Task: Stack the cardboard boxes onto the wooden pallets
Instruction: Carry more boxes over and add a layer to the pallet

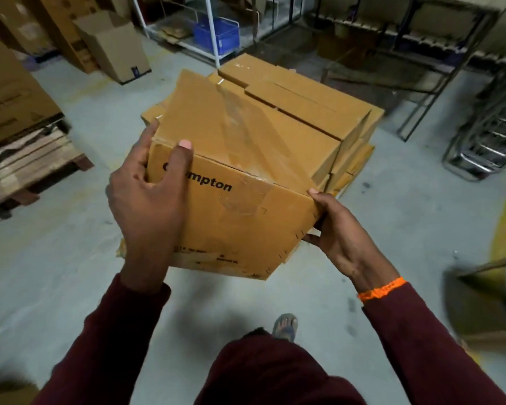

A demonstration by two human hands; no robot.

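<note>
A grey concrete floor (70, 244) fills the storeroom, with a dark metal rack (438, 83) along the right. At the left, large cartons (9, 103) stand on a wooden pallet (32, 168). Straight ahead is a low stack of cardboard boxes (304, 95), all closed; whatever is under it is hidden. In front of that stack, held in the air and tilted, is the carried cardboard box (240, 159), sealed with clear tape and printed "mpton". Farther back, an open carton (114, 45) stands with its flaps up, its inside out of view, and a blue crate (216, 33) sits in a white rack (216, 54). The left hand (149, 200) grips the box's near-left corner, thumb on the top edge. The right hand (342, 238) clasps its near-right corner, above an orange wristband (381, 289).
</note>
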